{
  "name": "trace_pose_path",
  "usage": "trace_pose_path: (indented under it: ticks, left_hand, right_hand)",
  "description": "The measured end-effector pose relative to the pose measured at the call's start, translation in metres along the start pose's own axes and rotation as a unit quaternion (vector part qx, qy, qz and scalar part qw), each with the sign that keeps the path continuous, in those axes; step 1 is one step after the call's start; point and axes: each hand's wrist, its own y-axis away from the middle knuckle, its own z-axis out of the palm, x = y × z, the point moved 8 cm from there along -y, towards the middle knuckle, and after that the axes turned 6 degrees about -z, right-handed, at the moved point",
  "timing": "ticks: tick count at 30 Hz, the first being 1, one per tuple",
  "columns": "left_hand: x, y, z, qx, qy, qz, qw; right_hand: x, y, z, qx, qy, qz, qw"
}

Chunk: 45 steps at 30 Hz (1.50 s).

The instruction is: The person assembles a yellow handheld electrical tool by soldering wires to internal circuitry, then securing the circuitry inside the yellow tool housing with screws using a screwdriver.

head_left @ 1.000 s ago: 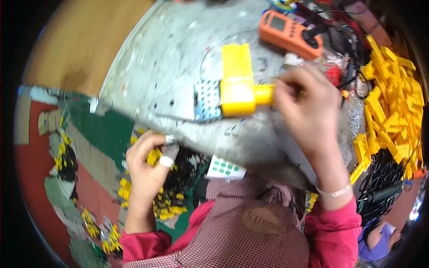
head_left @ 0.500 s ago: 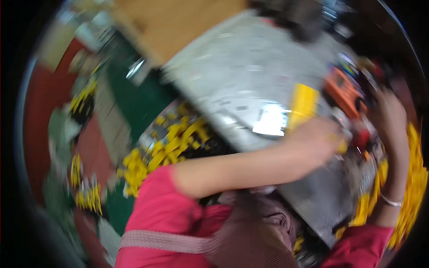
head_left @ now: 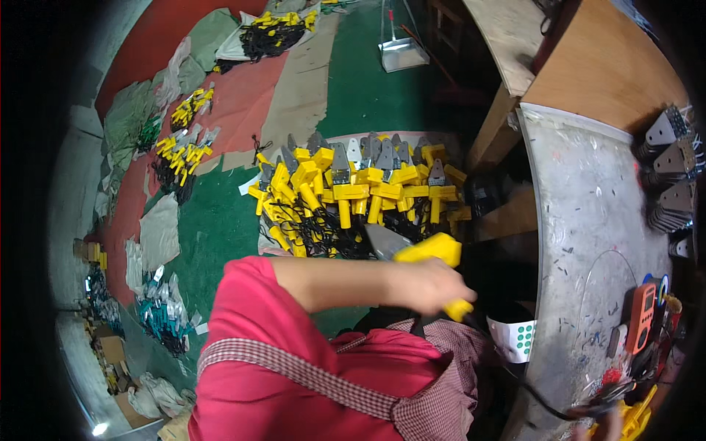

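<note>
My left hand [head_left: 434, 287] is closed round the yellow handle of a pipe welding iron [head_left: 435, 251]. The iron lies tilted, its flat grey plate [head_left: 386, 242] pointing away to the left over the floor. Beyond it spreads a pile of similar yellow-handled irons [head_left: 353, 192] with grey plates and tangled black cords. At the lower right edge, my right hand [head_left: 607, 425] is smeared and partly cut off. It is beside a black cord [head_left: 548, 409] that crosses the bench edge; whether its fingers grip the cord is hidden.
The grey bench [head_left: 581, 184] at right holds an orange multimeter [head_left: 641, 318], stacked metal plates [head_left: 673, 165] and yellow parts [head_left: 638, 417]. A white sheet with green dots [head_left: 512, 339] hangs by its edge. A dustpan [head_left: 403, 54] stands on the green floor; further bundles [head_left: 184, 151] lie left.
The view has swung left toward the floor pile. My left hand has moved from over the bench to beside the pile, holding the welding iron. My right hand now shows only at the lower right edge.
</note>
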Motion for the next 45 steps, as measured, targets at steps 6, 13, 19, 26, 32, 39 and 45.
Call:
trace_pose_path:
  ticks: [6,13,19,26,32,39,45]
  left_hand:
    - [-0.277,0.089,0.039,0.102,-0.278,-0.315,0.901]
    - [-0.435,0.149,0.069,0.042,-0.181,-0.646,0.741]
    - [-0.246,0.097,-0.104,0.502,-0.352,-0.314,0.725]
    - [0.073,-0.17,-0.202,0.436,-0.067,0.182,0.879]
    - [0.141,-0.342,-0.229,0.49,0.015,0.076,0.868]
    - [0.161,-0.343,-0.242,0.569,0.002,0.165,0.805]
    - [0.222,-0.18,-0.1,0.288,-0.101,0.345,0.887]
  right_hand:
    - [-0.034,0.012,0.093,-0.205,-0.151,0.081,0.964]
    - [-0.028,0.013,0.077,-0.142,-0.11,0.123,0.976]
    - [-0.008,0.024,0.09,-0.099,-0.154,0.11,0.977]
    - [0.008,0.047,0.09,-0.068,-0.105,0.092,0.988]
    - [0.028,0.103,0.075,-0.036,-0.019,0.1,0.994]
    - [0.09,0.191,0.032,0.063,0.046,0.261,0.962]
    - [0.211,0.17,-0.039,0.211,0.151,0.28,0.924]
